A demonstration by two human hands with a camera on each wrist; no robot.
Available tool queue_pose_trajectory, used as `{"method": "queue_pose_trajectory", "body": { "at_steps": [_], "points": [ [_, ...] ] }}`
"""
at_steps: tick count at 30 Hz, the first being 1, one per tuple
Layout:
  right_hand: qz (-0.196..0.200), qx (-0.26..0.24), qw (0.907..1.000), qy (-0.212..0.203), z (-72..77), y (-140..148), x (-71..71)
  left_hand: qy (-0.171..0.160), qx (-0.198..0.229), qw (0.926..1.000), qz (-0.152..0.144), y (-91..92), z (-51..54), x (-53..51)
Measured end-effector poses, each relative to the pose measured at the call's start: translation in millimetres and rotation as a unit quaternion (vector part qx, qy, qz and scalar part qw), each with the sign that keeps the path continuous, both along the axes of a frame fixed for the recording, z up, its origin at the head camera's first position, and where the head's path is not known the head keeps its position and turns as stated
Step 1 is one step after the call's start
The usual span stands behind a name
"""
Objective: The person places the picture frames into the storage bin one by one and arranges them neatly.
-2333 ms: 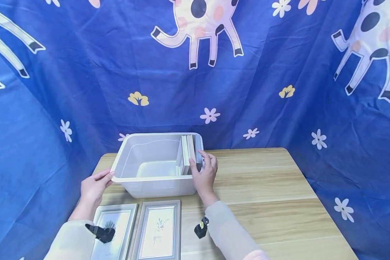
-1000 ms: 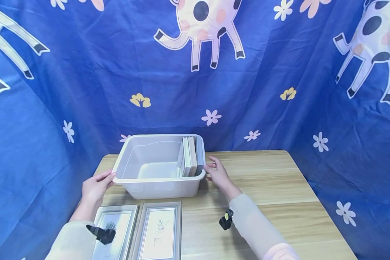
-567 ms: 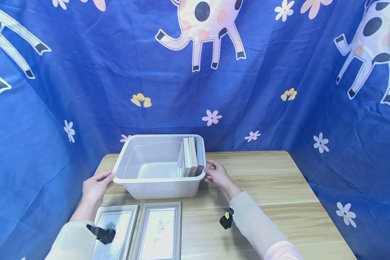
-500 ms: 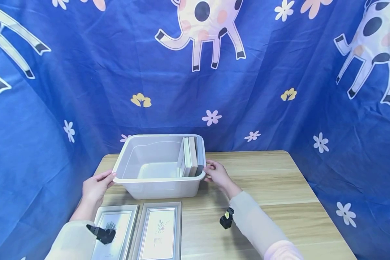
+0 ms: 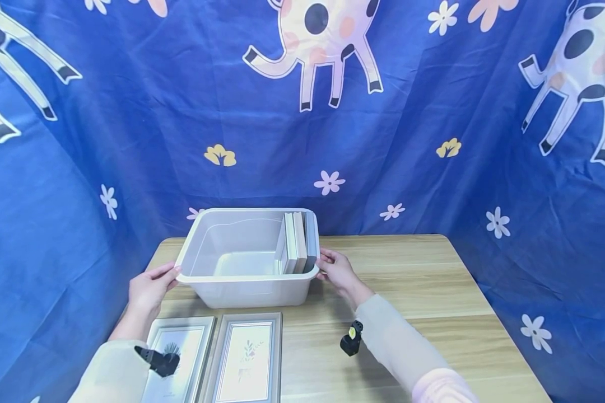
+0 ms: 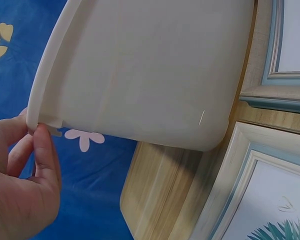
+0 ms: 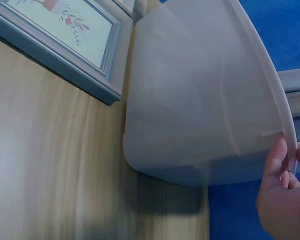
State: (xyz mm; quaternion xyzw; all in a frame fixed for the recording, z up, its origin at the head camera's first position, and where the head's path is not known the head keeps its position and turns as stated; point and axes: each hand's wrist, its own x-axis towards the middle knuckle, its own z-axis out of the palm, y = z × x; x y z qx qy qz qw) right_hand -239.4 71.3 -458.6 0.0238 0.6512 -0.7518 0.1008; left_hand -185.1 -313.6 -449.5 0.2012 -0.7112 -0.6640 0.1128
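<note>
A white plastic bin [image 5: 247,292] stands on the wooden table. My left hand [image 5: 148,292] pinches its rim at the front left corner; the left wrist view has thumb and fingers on either side of the lip [image 6: 44,75]. At the right side, my right hand [image 5: 339,272] pinches the rim, also visible in the right wrist view with the thumb inside and fingers beneath the edge [image 7: 264,55]. Upright along the bin's right wall stand three picture frames: a white one [image 5: 289,240], a beige one [image 5: 299,238] and a blue-grey one [image 5: 311,235].
Two picture frames lie face up in front of the bin: one with a leaf print [image 5: 196,347], partly under the left forearm, and one with a plant print [image 5: 277,358]. The wooden table [image 5: 433,313] extends to the right. A blue patterned cloth [image 5: 262,168] hangs close behind the bin.
My right hand has left the upright picture frames in the bin and moved right, taking hold of the rim. The left hand stays on its corner, and the bin has hardly moved.
</note>
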Motion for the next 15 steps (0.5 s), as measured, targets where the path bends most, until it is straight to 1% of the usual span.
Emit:
{"method": "queue_pose_trajectory", "body": {
  "at_steps": [9, 15],
  "points": [
    [-0.014, 0.01, 0.9999, 0.0, 0.5, -1.8, 1.1, -0.006, -0.029, 0.9994, -0.018, -1.6, 0.6, 0.1],
    [-0.02, 0.021, 0.9995, 0.011, 1.8, -2.9, 3.2, -0.011, -0.053, 0.9983, -0.021, -1.0, 2.0, 1.0]
  ]
}}
